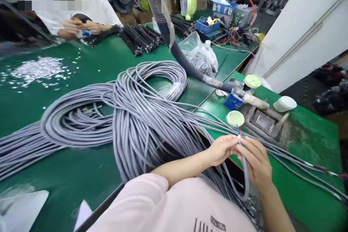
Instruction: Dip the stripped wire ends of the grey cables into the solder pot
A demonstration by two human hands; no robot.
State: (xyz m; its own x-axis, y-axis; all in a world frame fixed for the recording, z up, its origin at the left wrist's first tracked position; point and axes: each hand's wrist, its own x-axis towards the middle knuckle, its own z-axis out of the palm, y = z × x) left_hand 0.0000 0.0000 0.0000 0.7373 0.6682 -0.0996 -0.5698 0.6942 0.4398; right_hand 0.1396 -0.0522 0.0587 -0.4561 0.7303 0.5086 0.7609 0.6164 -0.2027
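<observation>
A grey cable (247,177) curves up to the fingers of both my hands, its thin coloured wires pointing upward. My left hand (221,149) pinches the stripped end at a small white piece (239,138). From the other side, my right hand (255,157) closes its thumb and fingers round the same end. Just above the fingertips lies a pale green round lid (235,119). Large coils of grey cable (141,116) spread over the green table to the left, with several strands running right under my hands.
A ribbed hose (187,61) crosses down to a blue box (233,101) beside a dusty metal device (262,121). White cup (285,104) at right. Small white pieces (39,69) lie left. Across the table a person (100,7) works near black cable bundles (141,38).
</observation>
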